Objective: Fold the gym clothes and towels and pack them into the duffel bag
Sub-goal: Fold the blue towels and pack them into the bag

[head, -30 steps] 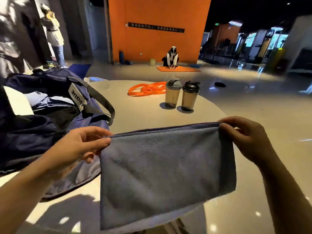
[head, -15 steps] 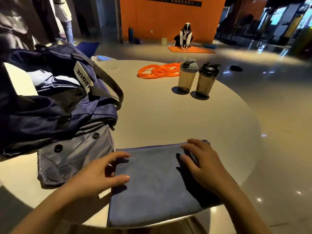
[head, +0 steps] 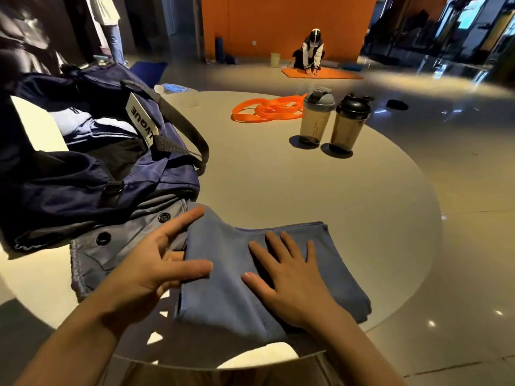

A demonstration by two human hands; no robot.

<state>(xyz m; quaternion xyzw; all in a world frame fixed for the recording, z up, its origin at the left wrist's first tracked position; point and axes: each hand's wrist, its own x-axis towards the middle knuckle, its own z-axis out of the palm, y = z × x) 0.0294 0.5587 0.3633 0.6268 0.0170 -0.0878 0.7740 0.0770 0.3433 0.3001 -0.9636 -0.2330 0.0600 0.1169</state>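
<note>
The blue towel (head: 273, 277) lay on the round table (head: 320, 190) beside the open duffel bag (head: 92, 162) (mid-fold, apparently), your right hand (head: 295, 280) pressing it flat, your left hand (head: 150, 263) lifting its edge, ready to fold across.

Blue-grey towel (head: 250, 263), navy duffel bag (head: 83, 174), orange bands (head: 264, 110)
</note>
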